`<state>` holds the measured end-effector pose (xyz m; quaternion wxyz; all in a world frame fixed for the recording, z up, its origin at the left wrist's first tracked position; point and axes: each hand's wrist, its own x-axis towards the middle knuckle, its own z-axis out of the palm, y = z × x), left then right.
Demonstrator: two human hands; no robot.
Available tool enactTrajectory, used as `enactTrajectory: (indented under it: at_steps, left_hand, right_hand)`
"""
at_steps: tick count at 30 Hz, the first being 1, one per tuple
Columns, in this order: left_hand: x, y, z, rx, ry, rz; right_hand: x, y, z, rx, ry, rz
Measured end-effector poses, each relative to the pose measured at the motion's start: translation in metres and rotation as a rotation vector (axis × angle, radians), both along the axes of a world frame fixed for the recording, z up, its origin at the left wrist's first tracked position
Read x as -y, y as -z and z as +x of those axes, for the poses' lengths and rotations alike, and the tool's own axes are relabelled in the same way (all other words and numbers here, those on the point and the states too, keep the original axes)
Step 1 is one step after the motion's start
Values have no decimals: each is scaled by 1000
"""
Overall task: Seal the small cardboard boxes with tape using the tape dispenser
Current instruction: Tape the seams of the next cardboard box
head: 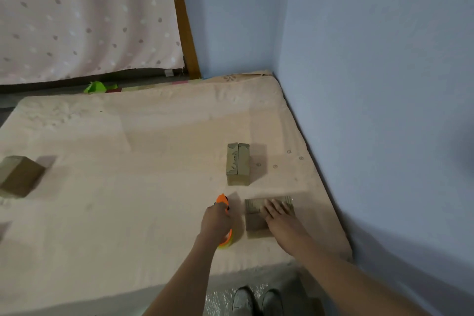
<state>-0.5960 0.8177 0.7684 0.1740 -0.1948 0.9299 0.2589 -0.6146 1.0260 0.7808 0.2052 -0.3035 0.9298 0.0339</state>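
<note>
A small cardboard box (255, 223) lies near the mattress's front right corner. My right hand (278, 213) rests flat on its top with straight fingers. Just left of it, my left hand (215, 220) grips an orange tape dispenser (222, 200) with a yellowish tape roll at its rear. The dispenser stands on the mattress beside the box, apart from it. A second small box (238, 164) stands farther back, its top flaps meeting in a middle seam. A third box (19, 176) lies at the far left edge.
All of this sits on a beige mattress (143, 161) pushed into a corner of blue walls (372, 84). A dotted pink sheet (84, 15) hangs behind. A green object (98, 87) lies past the mattress's back edge. Shoes (256, 301) stand on the floor below.
</note>
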Motion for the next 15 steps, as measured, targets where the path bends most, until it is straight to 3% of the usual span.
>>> enactTrajectory:
  at_steps: [15]
  left_hand:
    - [34, 38, 7, 298, -167, 27]
  right_hand:
    - [7, 15, -12, 91, 51, 96]
